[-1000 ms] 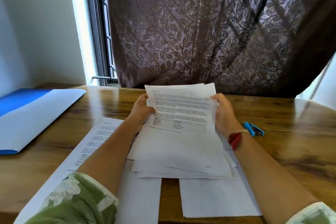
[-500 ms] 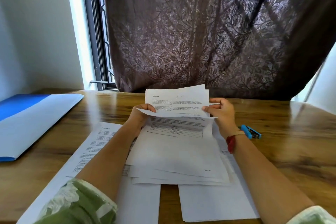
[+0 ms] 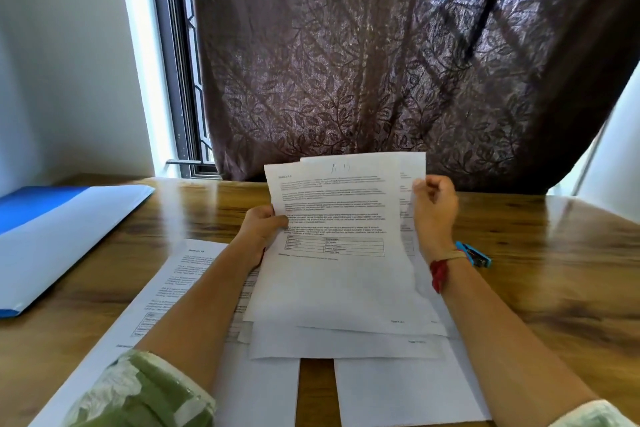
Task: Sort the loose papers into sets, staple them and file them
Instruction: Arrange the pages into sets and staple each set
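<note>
A sheaf of printed white papers (image 3: 339,253) is held up above the wooden table (image 3: 554,270), its lower edges fanned out. My left hand (image 3: 261,227) grips the sheaf's left edge, thumb on the front page. My right hand (image 3: 434,215) has its fingers curled at the right edge of the top sheets and pinches them. Under my left arm a printed sheet (image 3: 180,277) lies flat on the table. Another white sheet (image 3: 405,388) lies at the near edge below the sheaf. A small blue stapler (image 3: 476,255) sits just right of my right wrist.
A blue and white folder (image 3: 59,236) lies open at the table's left side. A dark patterned curtain (image 3: 381,62) hangs behind the table, with a window frame (image 3: 180,80) to its left. Bare wood shows to the right of the stapler.
The top page, folded forward half a second ago, now stands upright again. The sheaf has risen slightly and my right hand has shifted up along its right edge.
</note>
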Tool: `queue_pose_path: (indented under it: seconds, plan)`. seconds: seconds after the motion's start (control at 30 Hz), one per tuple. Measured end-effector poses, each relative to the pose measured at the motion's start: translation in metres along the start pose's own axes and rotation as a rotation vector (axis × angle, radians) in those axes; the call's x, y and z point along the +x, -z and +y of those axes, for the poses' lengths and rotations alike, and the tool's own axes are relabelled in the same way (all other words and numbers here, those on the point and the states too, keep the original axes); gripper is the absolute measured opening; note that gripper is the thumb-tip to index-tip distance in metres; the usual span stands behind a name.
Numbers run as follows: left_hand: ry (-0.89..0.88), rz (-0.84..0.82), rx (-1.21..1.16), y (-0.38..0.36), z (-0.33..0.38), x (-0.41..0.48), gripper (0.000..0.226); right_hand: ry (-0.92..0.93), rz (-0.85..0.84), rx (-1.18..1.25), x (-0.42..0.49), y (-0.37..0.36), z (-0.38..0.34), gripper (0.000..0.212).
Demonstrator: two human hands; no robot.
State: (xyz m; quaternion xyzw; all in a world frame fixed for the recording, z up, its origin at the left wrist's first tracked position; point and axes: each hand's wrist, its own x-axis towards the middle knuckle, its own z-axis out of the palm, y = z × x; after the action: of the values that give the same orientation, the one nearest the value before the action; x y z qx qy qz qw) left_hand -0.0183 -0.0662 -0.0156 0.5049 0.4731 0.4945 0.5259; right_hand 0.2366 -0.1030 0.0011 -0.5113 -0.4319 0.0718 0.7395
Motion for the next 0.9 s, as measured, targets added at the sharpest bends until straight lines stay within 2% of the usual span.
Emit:
queue_pose_path:
  seconds: [0.07,0.1,0.27,0.33,0.4,0.43,0.5,0.57,0.63,0.7,0.77,0.8,0.9]
  plan:
    - [0.021,0.023,-0.015,0.002,-0.001,0.001,0.009,-0.029,0.023,0.003,0.004,0.004,-0.005,0.007]
    - [0.024,0.037,-0.035,0.003,-0.001,0.002,0.011,-0.08,-0.027,-0.043,0.007,0.007,-0.006,0.01]
    - [0.066,0.142,-0.071,0.005,-0.002,0.006,0.01,-0.614,-0.689,-0.208,0.017,0.034,-0.02,0.015]
    - [0.077,0.171,-0.029,0.005,-0.002,0.007,0.011,-0.681,-0.731,-0.293,0.018,0.04,-0.021,0.016]
    - [0.078,0.185,0.021,0.003,-0.002,0.007,0.009,-0.581,-0.572,-0.291,0.021,0.041,-0.021,0.006]
    - [0.08,0.189,0.047,0.002,-0.002,0.007,0.006,-0.453,-0.454,-0.322,0.023,0.041,-0.022,0.007]
    - [0.084,0.194,0.085,0.001,-0.003,0.009,0.013,-0.09,-0.23,-0.578,0.026,0.04,-0.029,0.024]
    - [0.085,0.194,0.12,0.001,-0.005,0.011,0.015,0.295,-0.012,-0.776,0.02,0.035,-0.043,0.02]
    - [0.092,0.189,0.148,0.0,-0.006,0.012,0.019,0.61,0.106,-0.75,0.012,0.026,-0.06,0.019]
    - [0.099,0.187,0.155,0.0,-0.007,0.013,0.026,0.815,0.089,-0.567,0.003,0.015,-0.075,0.017]
    - [0.099,0.182,0.167,0.001,-0.006,0.012,0.031,0.854,0.083,-0.328,-0.005,0.007,-0.092,0.014]
    - [0.099,0.178,0.165,0.001,-0.006,0.012,0.033,0.81,0.091,-0.204,-0.006,0.006,-0.097,0.012]
    - [0.107,0.156,0.142,0.003,-0.008,0.012,0.029,0.464,0.075,0.101,0.001,0.004,-0.094,0.023]
